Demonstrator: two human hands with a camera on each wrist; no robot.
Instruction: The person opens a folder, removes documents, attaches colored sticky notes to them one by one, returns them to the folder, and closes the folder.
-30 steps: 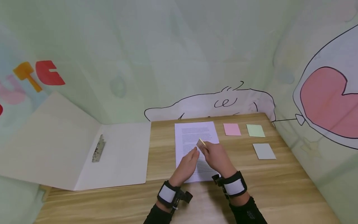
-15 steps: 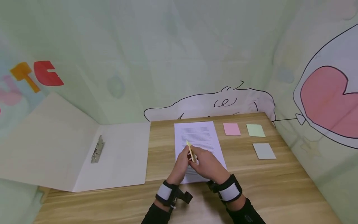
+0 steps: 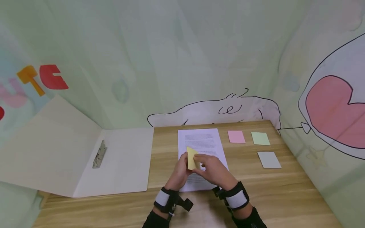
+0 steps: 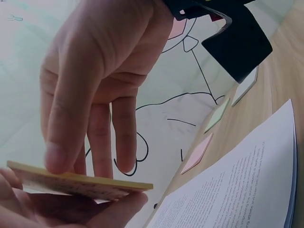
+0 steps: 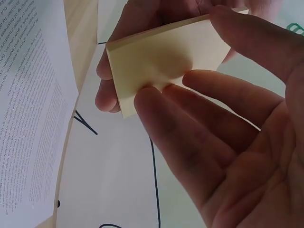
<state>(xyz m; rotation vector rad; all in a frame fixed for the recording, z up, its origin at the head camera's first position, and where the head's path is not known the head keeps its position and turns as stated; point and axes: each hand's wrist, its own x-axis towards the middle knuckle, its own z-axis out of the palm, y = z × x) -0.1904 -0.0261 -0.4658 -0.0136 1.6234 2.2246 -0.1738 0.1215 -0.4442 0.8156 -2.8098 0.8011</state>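
A yellow sticky note pad (image 3: 191, 159) is held up between both hands, above a stack of printed paper (image 3: 199, 139). The left hand (image 3: 178, 172) grips it from the left; in the left wrist view its thumb presses near the pad's edge. From the right, the right hand (image 3: 214, 169) has its fingertips on the plain yellow face (image 5: 128, 71) and its thumb at one edge, as the right wrist view shows. The left hand's fingers lie partly hidden behind the pad. Some marks show on the other face in the left wrist view.
Pink (image 3: 236, 136), green (image 3: 260, 138) and pale grey-white (image 3: 269, 160) note pads lie on the wooden table (image 3: 242, 202) at the right. An open white folder (image 3: 128, 158) with a metal clip (image 3: 99, 154) lies at the left. A printed cloth backs the table.
The pad has come from the right hand to between both hands, moving left and turning its yellow face to the head camera. The left hand now grips it.
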